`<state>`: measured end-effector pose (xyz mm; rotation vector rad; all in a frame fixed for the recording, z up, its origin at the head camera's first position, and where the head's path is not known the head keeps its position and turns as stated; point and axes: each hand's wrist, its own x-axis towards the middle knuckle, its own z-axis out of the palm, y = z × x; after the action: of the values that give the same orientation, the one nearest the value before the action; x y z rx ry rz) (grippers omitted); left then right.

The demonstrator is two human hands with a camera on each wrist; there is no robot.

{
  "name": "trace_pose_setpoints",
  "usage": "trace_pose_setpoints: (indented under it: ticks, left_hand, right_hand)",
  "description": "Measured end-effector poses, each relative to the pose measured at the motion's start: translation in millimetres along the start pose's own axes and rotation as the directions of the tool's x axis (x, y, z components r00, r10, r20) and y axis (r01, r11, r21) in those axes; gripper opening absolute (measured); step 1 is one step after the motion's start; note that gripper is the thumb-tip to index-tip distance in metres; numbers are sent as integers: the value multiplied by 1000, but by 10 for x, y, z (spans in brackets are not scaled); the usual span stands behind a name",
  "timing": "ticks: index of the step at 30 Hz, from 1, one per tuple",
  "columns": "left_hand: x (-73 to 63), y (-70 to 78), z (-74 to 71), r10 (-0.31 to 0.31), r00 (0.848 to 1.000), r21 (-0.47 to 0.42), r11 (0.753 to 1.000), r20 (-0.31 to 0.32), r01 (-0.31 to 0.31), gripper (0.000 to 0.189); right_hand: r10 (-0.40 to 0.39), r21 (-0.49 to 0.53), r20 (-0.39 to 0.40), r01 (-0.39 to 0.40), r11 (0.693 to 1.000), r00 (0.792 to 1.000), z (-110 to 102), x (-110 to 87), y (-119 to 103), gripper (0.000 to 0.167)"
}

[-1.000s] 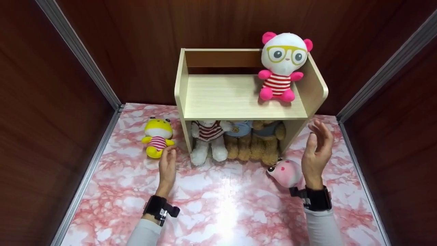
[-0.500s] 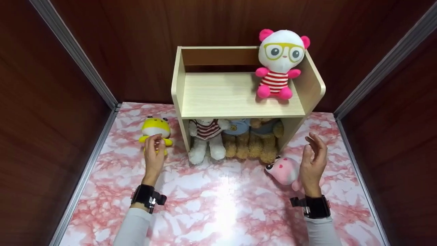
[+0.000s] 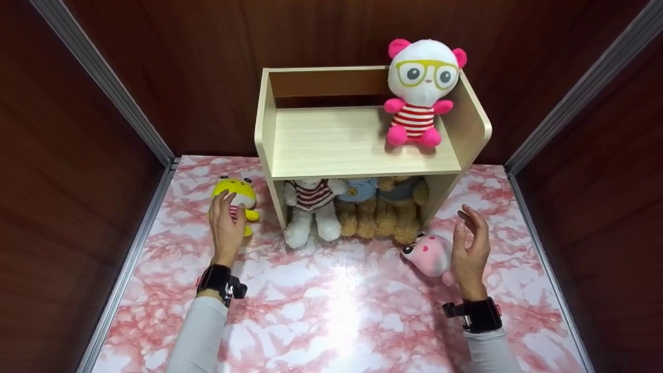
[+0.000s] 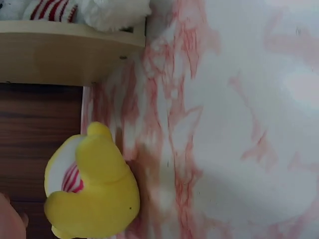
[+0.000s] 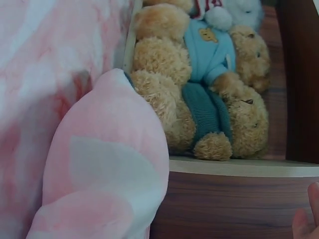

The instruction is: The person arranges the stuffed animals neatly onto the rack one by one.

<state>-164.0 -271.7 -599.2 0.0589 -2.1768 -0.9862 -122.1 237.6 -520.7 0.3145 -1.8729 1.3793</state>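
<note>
My left hand (image 3: 227, 230) hovers over the yellow plush toy (image 3: 235, 186) on the floor left of the shelf, hiding part of its body. Its fingers are loosely bent; whether they touch the toy is unclear. The left wrist view shows the yellow toy (image 4: 107, 194) from below, with the hand's edge (image 4: 10, 221) apart from it. My right hand (image 3: 470, 259), fingers relaxed and apart, is beside the pink plush toy (image 3: 434, 256), covering part of it. In the right wrist view the pink toy (image 5: 107, 144) is close by, with fingertips (image 5: 301, 226) in the corner.
A pale wooden shelf (image 3: 321, 140) stands at the back. On its top sits a white-and-pink panda plush (image 3: 414, 119). Underneath are a white plush (image 3: 313, 207) in a striped top and two brown bears (image 3: 368, 212). Dark wood walls (image 3: 77, 155) enclose the marbled floor (image 3: 290, 300).
My left hand has moved left and forward, from beside the yellow toy to over it. The right hand has lowered slightly toward me. The head view has shifted a little.
</note>
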Motion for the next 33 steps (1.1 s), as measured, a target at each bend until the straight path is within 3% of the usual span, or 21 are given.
trace_pose_setpoints:
  ticks: [3, 6, 8, 10, 14, 16, 18, 24, 29, 31, 33]
  left_hand:
    - [47, -54, 34, -37, 999, 78, 996, -24, 38, 37]
    - [58, -93, 58, -180, 984, 196, 964, -15, 179, 46]
    - [44, -117, 64, -301, 954, 276, 917, 7, 287, 56]
    - [17, -146, 63, -408, 913, 358, 855, 21, 374, 65]
    - [-21, -199, 43, -558, 829, 420, 757, 18, 501, 75]
    - [-22, -221, 33, -608, 794, 407, 730, 20, 549, 77]
    - [-16, -232, 24, -644, 764, 371, 719, 37, 588, 80]
    - [-13, -237, -9, -707, 697, 253, 701, 120, 667, 90]
    - [-53, -244, -31, -769, 625, 176, 639, 135, 748, 90]
    - [-81, -248, -23, -784, 610, 146, 621, 116, 770, 87]
    - [-120, -248, -9, -784, 615, 88, 621, 88, 779, 82]
  right_hand:
    - [-22, -6, 4, 22, 1000, 1000, -1, -2, 2, 36]
    - [-26, -8, 7, 26, 1000, 1000, 0, -4, 7, 37]
    - [-17, -10, 7, 17, 1000, 1000, -1, -9, 9, 37]
    - [-8, -9, 11, 8, 1000, 1000, -3, -12, 6, 37]
    - [5, -7, 16, -5, 1000, 1000, -7, -8, -7, 37]
    - [7, -3, 15, -7, 1000, 1000, -10, -6, -11, 37]
    - [12, 3, 11, -12, 1000, 1000, -12, -7, -9, 36]
    - [18, 3, 10, -18, 1000, 1000, 3, -20, -6, 36]
    - [13, -4, 14, -13, 1000, 1000, 5, -24, -10, 37]
    - [12, -12, 9, -12, 1000, 1000, -2, -22, -12, 37]
    - [12, -20, 6, -11, 1000, 1000, -8, -20, -17, 36]
